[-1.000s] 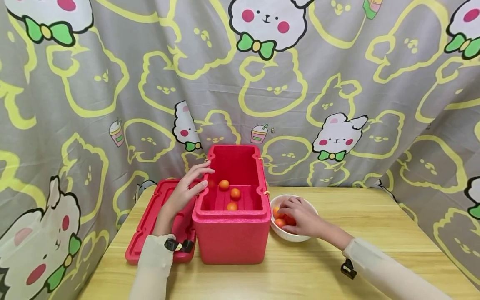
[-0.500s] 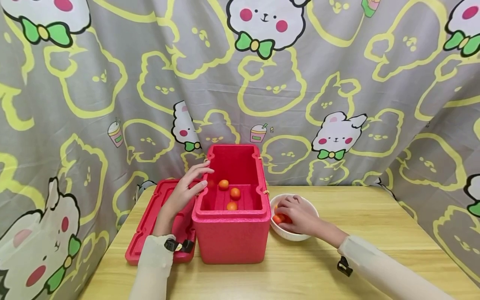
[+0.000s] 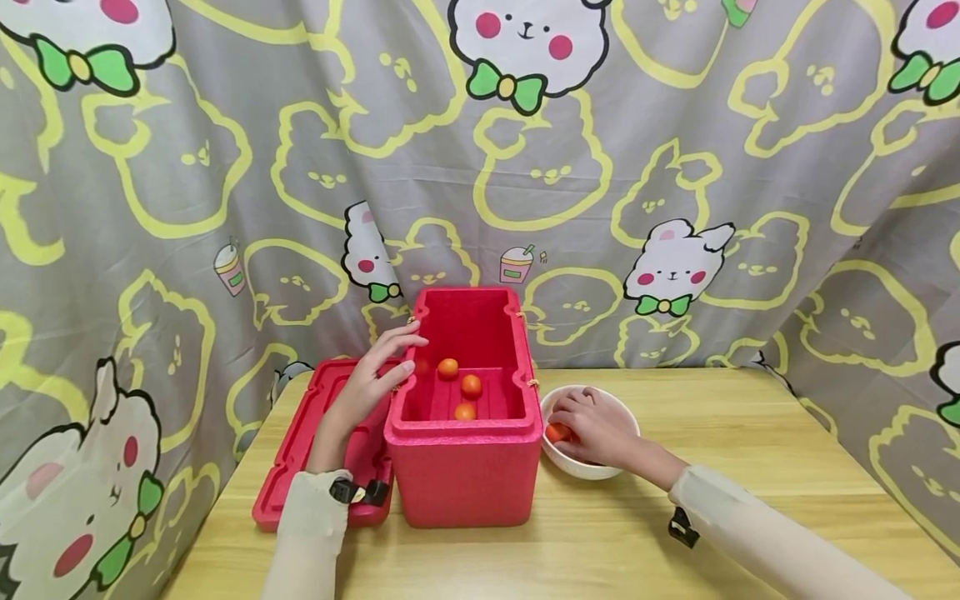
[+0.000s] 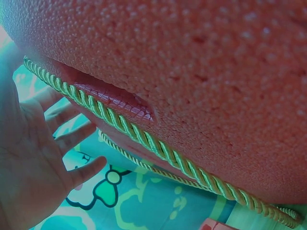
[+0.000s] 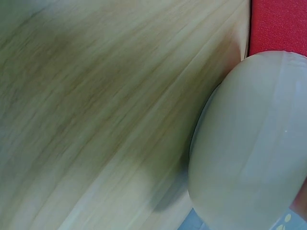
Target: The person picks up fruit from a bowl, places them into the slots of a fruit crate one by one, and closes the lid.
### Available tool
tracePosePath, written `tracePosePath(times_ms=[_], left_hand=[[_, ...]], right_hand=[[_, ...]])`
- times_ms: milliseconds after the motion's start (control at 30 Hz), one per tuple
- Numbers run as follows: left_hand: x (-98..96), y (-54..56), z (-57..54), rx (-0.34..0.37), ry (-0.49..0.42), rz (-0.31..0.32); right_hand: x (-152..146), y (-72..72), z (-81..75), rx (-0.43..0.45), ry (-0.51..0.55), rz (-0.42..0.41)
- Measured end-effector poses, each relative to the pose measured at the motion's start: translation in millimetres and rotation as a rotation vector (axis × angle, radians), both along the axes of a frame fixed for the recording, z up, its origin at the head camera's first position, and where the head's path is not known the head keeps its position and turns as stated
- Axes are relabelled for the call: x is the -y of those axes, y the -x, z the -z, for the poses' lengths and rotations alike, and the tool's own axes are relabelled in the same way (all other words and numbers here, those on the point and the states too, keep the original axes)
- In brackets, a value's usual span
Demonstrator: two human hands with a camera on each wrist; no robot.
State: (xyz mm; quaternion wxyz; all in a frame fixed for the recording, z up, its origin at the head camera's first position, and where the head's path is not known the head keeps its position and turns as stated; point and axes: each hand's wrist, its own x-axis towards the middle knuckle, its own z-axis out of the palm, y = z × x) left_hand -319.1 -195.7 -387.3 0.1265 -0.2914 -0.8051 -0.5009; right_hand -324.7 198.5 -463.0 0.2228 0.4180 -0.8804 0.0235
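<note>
My left hand (image 3: 369, 379) rests with spread, relaxed fingers at the left rim of a red foam box (image 3: 463, 483); the left wrist view shows the fingers extended beside the box wall and its twisted gold cord (image 4: 120, 122). Inside the open box lie three orange tangerines (image 3: 471, 386). To its right stands a white bowl (image 3: 585, 471) with more tangerines. My right hand (image 3: 596, 425) reaches into this bowl, fingers curled down over a tangerine (image 3: 558, 432) beside the thumb. Its fingertips are partly hidden. The bowl's outer wall (image 5: 249, 143) blocks the fingers in the right wrist view.
The red lid (image 3: 300, 467) lies on the wooden table (image 3: 720, 450) left of the box, under my left forearm. A grey curtain (image 3: 570, 167) with cartoon figures hangs behind and at both sides. The box's high wall stands between its inside and the bowl.
My right hand has shifted slightly left and deeper over the fruit, its fingers closing in; fewer tangerines show in the bowl. The left hand stays at the rim.
</note>
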Motion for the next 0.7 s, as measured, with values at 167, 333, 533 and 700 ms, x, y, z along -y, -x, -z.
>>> tracePosePath(times_ms=[167, 333, 533, 700], left_hand=[[0.3, 0.3, 0.0, -0.004, -0.002, 0.000], [0.2, -0.5, -0.5, 0.007, -0.007, -0.002], [0.1, 0.2, -0.8, -0.004, -0.004, 0.003], [-0.3, 0.8, -0.7, -0.005, -0.001, 0.002]], right_hand=[[0.4, 0.9, -0.1, 0.042, 0.024, 0.019], [0.3, 2.7, 1.8, 0.045, 0.060, 0.018], [0.4, 3.1, 0.8, 0.074, 0.123, 0.020], [-0.3, 2.8, -1.3, 0.118, 0.167, 0.052]])
